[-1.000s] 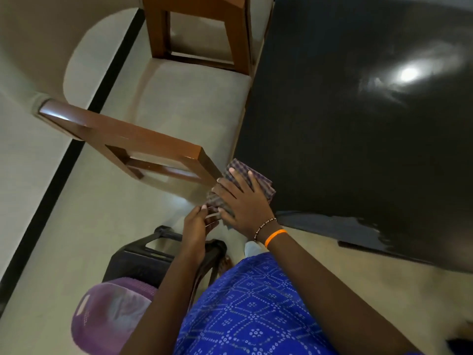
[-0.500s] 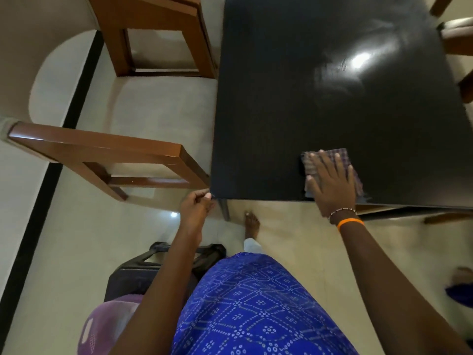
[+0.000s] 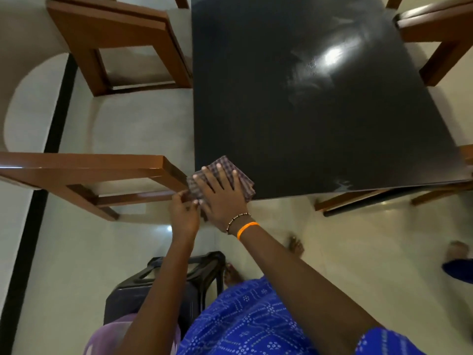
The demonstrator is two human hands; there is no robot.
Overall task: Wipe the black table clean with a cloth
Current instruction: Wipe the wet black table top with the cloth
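The black table (image 3: 307,111) fills the upper middle of the view, glossy, with faint streaks near a light reflection. A folded checked cloth (image 3: 225,163) lies on its near-left corner. My right hand (image 3: 222,198) presses flat on the cloth, fingers spread; it wears a bead bracelet and an orange band. My left hand (image 3: 184,213) is cupped against the table's corner edge, just left of and below the cloth, touching the right hand. What, if anything, lies in its palm is hidden.
Brown wooden chairs stand close by: one at the near left (image 3: 84,170), almost touching the corner, one at the far left (image 3: 115,34), one at the far right (image 3: 435,34). A black plastic stool (image 3: 158,290) stands beside my legs. Someone's foot (image 3: 458,249) shows at the right.
My right hand has slid the cloth left along the near edge, from the middle to the near-left corner. My left hand has stayed by that corner and now meets the right hand.
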